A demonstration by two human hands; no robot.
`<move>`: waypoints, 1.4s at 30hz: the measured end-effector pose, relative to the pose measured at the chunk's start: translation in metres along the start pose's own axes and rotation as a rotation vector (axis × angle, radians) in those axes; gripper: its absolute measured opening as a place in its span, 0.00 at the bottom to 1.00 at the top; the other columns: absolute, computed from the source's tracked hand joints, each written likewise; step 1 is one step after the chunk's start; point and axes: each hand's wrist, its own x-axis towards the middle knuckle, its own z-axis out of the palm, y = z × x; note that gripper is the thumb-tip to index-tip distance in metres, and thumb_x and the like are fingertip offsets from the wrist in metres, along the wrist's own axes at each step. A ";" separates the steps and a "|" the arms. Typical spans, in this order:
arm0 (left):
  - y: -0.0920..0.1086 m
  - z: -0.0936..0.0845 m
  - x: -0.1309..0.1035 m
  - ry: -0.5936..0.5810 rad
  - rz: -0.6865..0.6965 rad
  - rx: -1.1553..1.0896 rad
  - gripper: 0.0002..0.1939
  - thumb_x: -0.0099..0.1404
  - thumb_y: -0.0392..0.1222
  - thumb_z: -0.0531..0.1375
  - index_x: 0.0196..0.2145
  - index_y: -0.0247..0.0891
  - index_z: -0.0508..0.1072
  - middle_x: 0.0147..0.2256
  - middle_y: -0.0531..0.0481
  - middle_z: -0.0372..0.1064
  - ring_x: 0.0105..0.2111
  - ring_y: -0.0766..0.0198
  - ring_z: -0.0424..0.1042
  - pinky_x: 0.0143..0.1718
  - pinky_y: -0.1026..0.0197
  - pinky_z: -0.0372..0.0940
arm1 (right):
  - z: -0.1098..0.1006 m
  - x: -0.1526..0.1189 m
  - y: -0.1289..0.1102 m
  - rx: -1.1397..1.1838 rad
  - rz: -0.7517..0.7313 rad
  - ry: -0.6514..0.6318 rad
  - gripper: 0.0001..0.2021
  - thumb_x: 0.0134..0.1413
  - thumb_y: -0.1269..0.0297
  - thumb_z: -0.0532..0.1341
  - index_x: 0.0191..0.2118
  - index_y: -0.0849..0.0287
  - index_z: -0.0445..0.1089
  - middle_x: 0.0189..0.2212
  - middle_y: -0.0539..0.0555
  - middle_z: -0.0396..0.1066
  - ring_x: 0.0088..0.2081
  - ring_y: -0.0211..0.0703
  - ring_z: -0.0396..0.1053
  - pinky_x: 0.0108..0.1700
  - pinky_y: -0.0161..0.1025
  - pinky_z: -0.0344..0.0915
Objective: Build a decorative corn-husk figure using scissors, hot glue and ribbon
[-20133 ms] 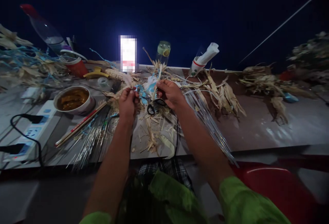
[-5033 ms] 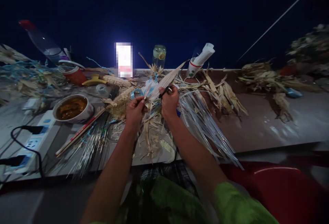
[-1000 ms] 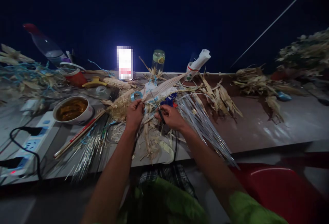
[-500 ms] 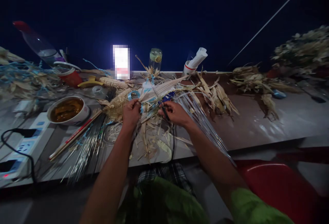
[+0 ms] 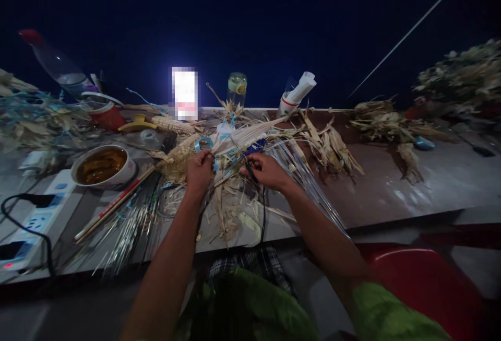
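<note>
My left hand (image 5: 200,168) is closed in a pinch on the narrow end of a pale corn husk (image 5: 246,136), which fans out to the upper right. Closed fingers of my right hand (image 5: 266,170) hold a dark, slim tool (image 5: 250,168) beside the husk's lower edge; its exact kind cannot be made out. A thin line runs up from it towards the husk. Just beyond my right fingers lies a blue object (image 5: 256,146), partly covered. A roll of light blue tape (image 5: 203,144) sits behind my left hand. Husk scraps (image 5: 225,210) are strewn between my forearms.
Metal rods (image 5: 313,189) lie right of my hands, and thin wires (image 5: 133,236) left. A bowl of brown liquid (image 5: 104,166), a power strip (image 5: 43,221) and corn cobs (image 5: 176,125) are leftward. Behind stand a jar (image 5: 237,90) and a paper cup (image 5: 288,102). A black cord (image 5: 263,215) hangs over the edge.
Both hands keep nearly the same place and hold. The right fingers and the dark tool have shifted very slightly.
</note>
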 end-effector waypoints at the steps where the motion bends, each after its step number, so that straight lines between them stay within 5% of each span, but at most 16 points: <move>1: 0.000 0.000 0.000 -0.001 0.000 0.000 0.07 0.51 0.38 0.58 0.30 0.36 0.72 0.20 0.55 0.59 0.19 0.72 0.56 0.22 0.69 0.54 | 0.000 0.000 0.001 -0.006 0.000 0.001 0.16 0.44 0.55 0.60 0.37 0.61 0.68 0.18 0.46 0.62 0.21 0.32 0.58 0.24 0.30 0.53; 29: 0.001 -0.001 0.000 0.004 0.011 0.030 0.08 0.51 0.37 0.57 0.30 0.35 0.72 0.19 0.56 0.57 0.17 0.72 0.54 0.20 0.69 0.51 | -0.010 -0.004 -0.001 -0.019 -0.006 -0.002 0.15 0.42 0.55 0.60 0.32 0.62 0.70 0.16 0.44 0.56 0.19 0.29 0.51 0.23 0.29 0.48; 37: 0.003 0.000 -0.001 0.030 0.017 0.052 0.08 0.51 0.37 0.56 0.30 0.35 0.73 0.20 0.55 0.60 0.19 0.72 0.56 0.21 0.69 0.53 | -0.012 -0.004 0.007 -0.013 -0.031 -0.024 0.13 0.42 0.56 0.61 0.31 0.62 0.70 0.19 0.45 0.61 0.22 0.31 0.56 0.27 0.31 0.52; 42: 0.006 0.001 -0.002 0.051 -0.042 -0.024 0.09 0.49 0.36 0.58 0.30 0.35 0.73 0.20 0.56 0.59 0.19 0.72 0.55 0.21 0.69 0.52 | -0.014 -0.005 -0.001 0.294 0.110 0.066 0.17 0.40 0.54 0.62 0.34 0.62 0.67 0.18 0.45 0.61 0.21 0.31 0.58 0.25 0.31 0.53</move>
